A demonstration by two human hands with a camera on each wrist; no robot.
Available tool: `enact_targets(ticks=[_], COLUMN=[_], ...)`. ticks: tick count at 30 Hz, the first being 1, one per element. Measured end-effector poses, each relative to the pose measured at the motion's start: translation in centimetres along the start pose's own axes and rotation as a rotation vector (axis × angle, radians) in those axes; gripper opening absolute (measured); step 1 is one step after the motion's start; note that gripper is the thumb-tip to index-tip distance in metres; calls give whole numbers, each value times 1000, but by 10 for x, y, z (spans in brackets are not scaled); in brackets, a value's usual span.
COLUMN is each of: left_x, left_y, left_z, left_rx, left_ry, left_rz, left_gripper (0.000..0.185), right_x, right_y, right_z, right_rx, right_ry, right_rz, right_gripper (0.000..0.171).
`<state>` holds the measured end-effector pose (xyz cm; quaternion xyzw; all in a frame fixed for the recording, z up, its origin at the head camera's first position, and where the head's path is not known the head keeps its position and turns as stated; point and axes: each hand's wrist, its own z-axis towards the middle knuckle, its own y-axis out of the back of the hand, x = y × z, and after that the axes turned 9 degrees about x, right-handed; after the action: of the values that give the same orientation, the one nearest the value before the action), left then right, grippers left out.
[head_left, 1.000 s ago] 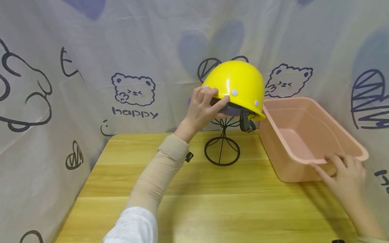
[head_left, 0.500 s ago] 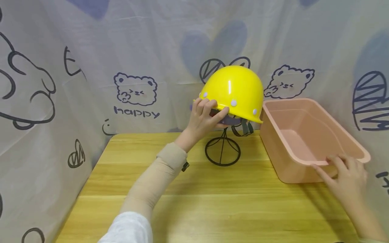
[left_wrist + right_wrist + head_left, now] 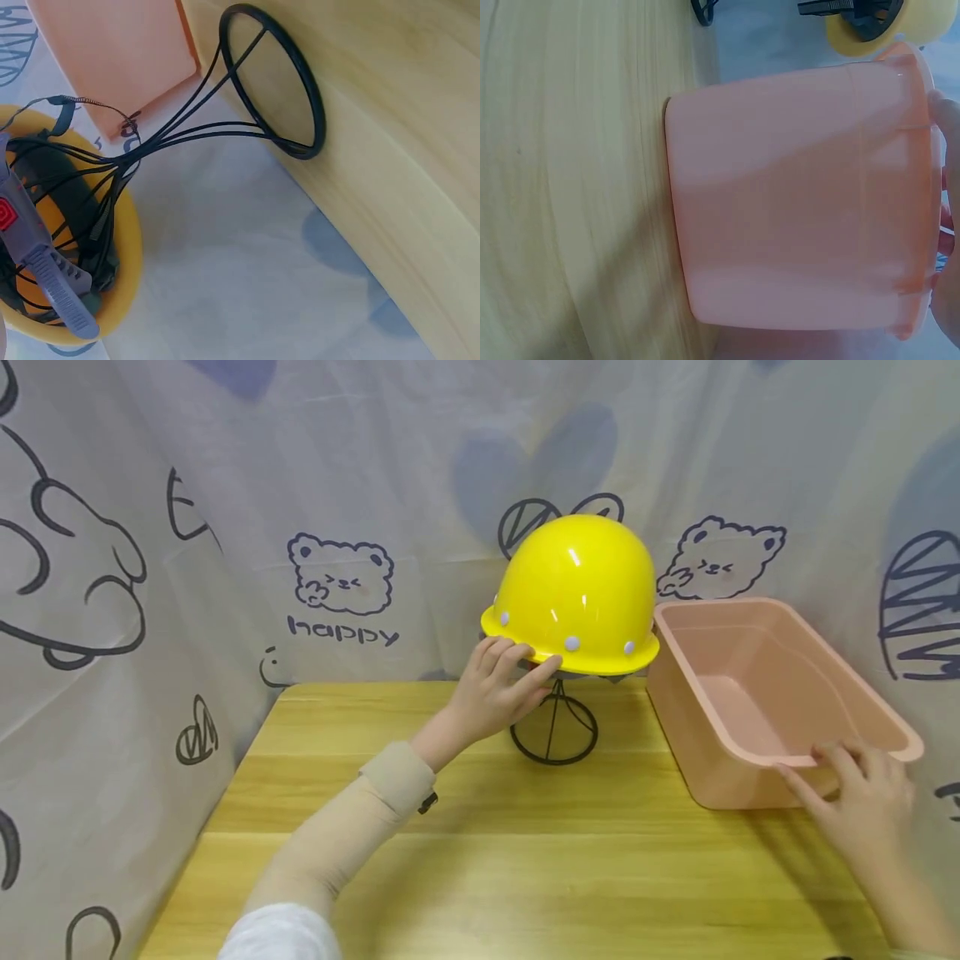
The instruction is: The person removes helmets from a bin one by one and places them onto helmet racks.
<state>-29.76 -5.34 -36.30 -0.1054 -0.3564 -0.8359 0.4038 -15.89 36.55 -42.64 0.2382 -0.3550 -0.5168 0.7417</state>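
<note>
Helmet now sits level on the stand at the far tabletop, lowered from its earlier tilt; left hand fingers pinch its brim, right hand fingers grip the bin rim.

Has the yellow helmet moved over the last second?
Yes. The yellow helmet has dropped lower onto the wire stand and levelled out, its straps now hidden, the left hand at its brim.
</note>
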Motion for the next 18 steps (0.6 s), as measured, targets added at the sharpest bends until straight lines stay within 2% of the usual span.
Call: enact_targets(ticks=[6,11,18], left_x=[-3,-10,-16], left_y=[2,1,-1], left_z=[-8,-14,-18], left_rx=[18,52,48], left_ry=[-22,-22,4], left_rz=[-24,-18,-49], left_gripper=[43,44,46], right_x=[0,1,3], right_y=[-4,-2,1], right_z=[-2,-2,1], right_rx=[-38,-22,-18], right_ry=[25,21,10], right_rz=[-21,-8,7], right_gripper=[77,65,56])
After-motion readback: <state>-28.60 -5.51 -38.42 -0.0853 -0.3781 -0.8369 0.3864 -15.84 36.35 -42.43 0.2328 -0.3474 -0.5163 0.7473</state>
